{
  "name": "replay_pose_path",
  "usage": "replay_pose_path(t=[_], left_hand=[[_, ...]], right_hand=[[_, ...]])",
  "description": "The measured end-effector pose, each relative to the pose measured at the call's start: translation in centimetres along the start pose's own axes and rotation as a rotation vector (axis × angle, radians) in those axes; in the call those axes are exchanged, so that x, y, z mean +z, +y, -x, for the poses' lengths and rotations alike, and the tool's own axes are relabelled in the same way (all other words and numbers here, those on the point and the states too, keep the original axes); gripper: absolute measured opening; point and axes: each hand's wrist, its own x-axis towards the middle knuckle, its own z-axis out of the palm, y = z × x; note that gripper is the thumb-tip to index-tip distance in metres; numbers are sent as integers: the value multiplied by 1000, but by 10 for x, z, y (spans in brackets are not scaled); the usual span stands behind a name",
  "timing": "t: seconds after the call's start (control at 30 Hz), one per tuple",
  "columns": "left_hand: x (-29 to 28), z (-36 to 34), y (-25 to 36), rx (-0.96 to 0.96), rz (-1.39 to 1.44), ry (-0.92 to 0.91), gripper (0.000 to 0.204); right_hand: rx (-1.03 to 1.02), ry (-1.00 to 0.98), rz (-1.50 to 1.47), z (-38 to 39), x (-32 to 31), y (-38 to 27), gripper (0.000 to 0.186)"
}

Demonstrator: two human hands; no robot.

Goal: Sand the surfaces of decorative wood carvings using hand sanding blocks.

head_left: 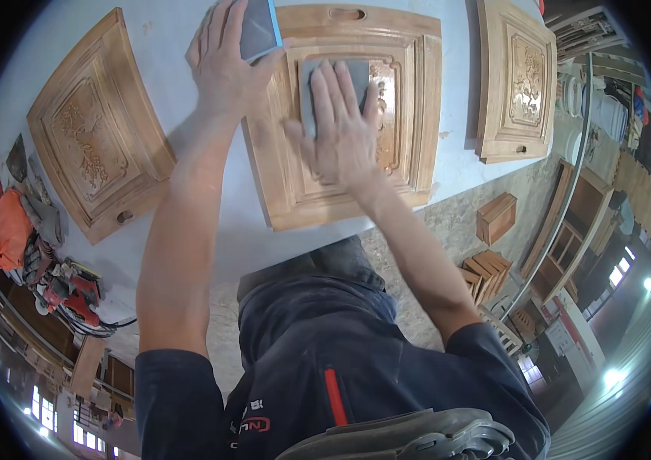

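A wooden cabinet door (283, 195) with a carved, raised centre panel lies on the pale table in front of me. My right hand (341, 130) presses a grey sheet of sandpaper (358, 74) against that panel, fingers laid long over it and thumb off to the left. The sheet covers the left part of the carving. At the door's upper left edge, my left hand (226, 65) grips a sanding block (259, 31) with a grey face and a blue edge. Its upper end runs out of view.
Two similar carved doors lie on the table, one door (103, 126) at left and another door (521, 84) at right. Red power tools (72, 295) with cables and an orange cloth (11, 230) sit at far left. Wooden drawers (486, 276) stand on the floor at right.
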Motion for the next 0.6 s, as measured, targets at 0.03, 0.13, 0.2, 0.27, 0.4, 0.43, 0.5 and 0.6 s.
replay_pose_path(t=[0.03,0.13,0.2,0.27,0.4,0.43,0.5,0.6], left_hand=[[4,-1,6,-38,270,36,86],[-3,1,-3,-46,261,34,87],[-19,8,-26,13,-308,-47,85],[-16,5,-31,47,-576,-86,85],[-14,-2,9,-71,-463,-204,83],[-18,-3,12,-68,-463,-206,83],[-24,-5,13,-88,-464,-210,83],[-23,-11,9,-103,-461,-209,85]], right_hand=[[-11,-1,27,-11,-2,7,83],[10,9,67,14,-7,12,82],[78,28,77,55,-8,10,80],[123,44,96,53,-6,15,79],[243,20,118,-16,-19,42,78],[246,21,117,-5,-21,40,78],[250,-27,137,56,-23,29,76],[254,-69,161,81,-22,29,74]])
